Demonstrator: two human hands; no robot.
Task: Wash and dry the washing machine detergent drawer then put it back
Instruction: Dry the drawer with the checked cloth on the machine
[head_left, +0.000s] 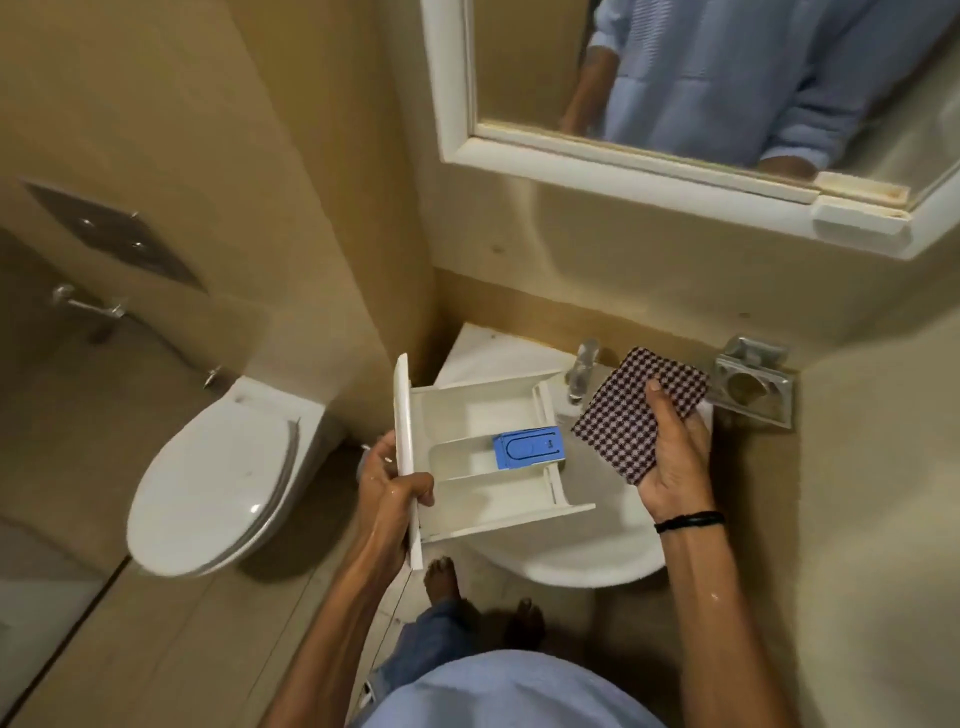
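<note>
Your left hand (387, 483) grips the white plastic detergent drawer (467, 415) by its front panel, thumb curled over the near edge, holding it above the left side of the white ceramic washbasin (597, 564). A blue rectangular insert (529, 447) sits in its middle compartment. Your right hand (675, 462) clasps a folded dark-and-white checked cloth (623, 415) just right of the drawer, near the chrome tap (582, 371).

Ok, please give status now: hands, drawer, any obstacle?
Left hand grips detergent drawer by front panel, over sink. Right hand holds checkered cloth. Nothing between them.
</note>
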